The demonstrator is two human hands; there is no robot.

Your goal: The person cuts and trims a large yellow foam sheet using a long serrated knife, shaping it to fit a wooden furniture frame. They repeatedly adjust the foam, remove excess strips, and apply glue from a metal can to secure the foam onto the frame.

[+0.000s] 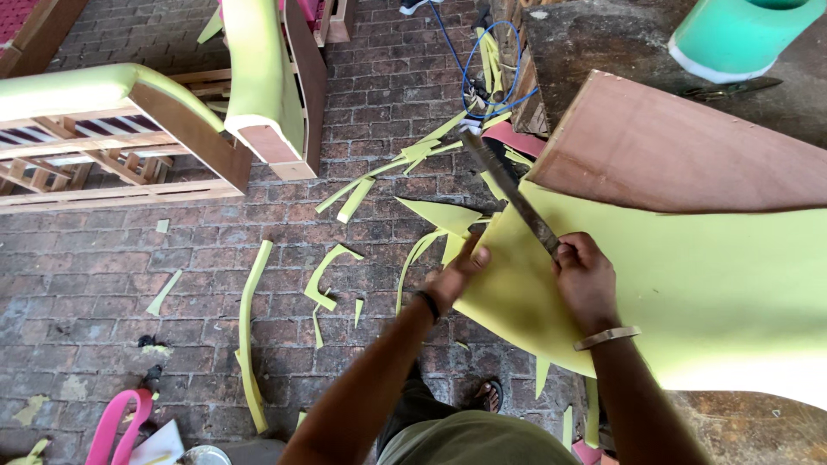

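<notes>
Sawing with the long blade clenched in my right grip, my left grip pinching the yellow foam sheet at the tabletop's edge, I judge trimming well along: many offcut strips litter the brick floor.

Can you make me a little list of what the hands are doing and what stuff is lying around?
Right hand: grips the handle end of a long blade
Left hand: pinches the edge of the yellow-green foam sheet
Foam sheet: lies over a workbench, partly under a brown wooden board
Floor: red brick, scattered with foam strips
Behind: wooden sofa frames padded with the same foam
Top right: green foam roll
Cable: blue, on the bricks
</notes>
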